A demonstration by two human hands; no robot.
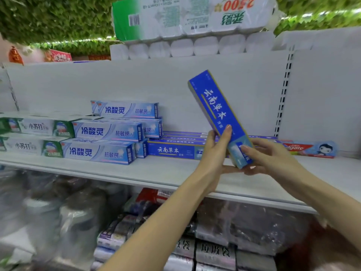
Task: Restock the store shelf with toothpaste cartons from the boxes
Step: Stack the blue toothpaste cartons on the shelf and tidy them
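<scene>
Two bare forearms point(156, 222) reach in from 6 and 4 o'clock and meet a little right of the middle of the view. Both hands grip one dark blue carton point(216, 112) by its lower end. The left hand point(214, 153) wraps it from 9 o'clock, thumb laid on the printed front and fingers behind. The right hand point(269, 156) takes the bottom corner from 3 o'clock, thumb on the front and fingers underneath. That carton is held in the air above the front part of the white shelf point(156, 173), tilted, its top end leaning toward 11 o'clock in front of the white back panel point(136, 83).

Behind the hands, toward 9 o'clock, a low stack of matching blue cartons point(172, 150) lies flat on the shelf. Farther toward 9 o'clock sit pale blue cartons point(101, 132), piled three high. Right beside them, at the left edge of the view, are green-and-white cartons point(35, 137), two high. At 3 o'clock from the hands a red Colgate carton point(308, 148) lies flat near the back panel.

At 12 o'clock, wrapped packs of toilet paper point(185, 18) are stacked on top of the shelving, with a leafy green garland point(48, 20) at 10 and 1 o'clock. At 6 o'clock, under the shelf, plastic-wrapped goods point(213, 251) fill the lower level, mostly too blurred to name.
</scene>
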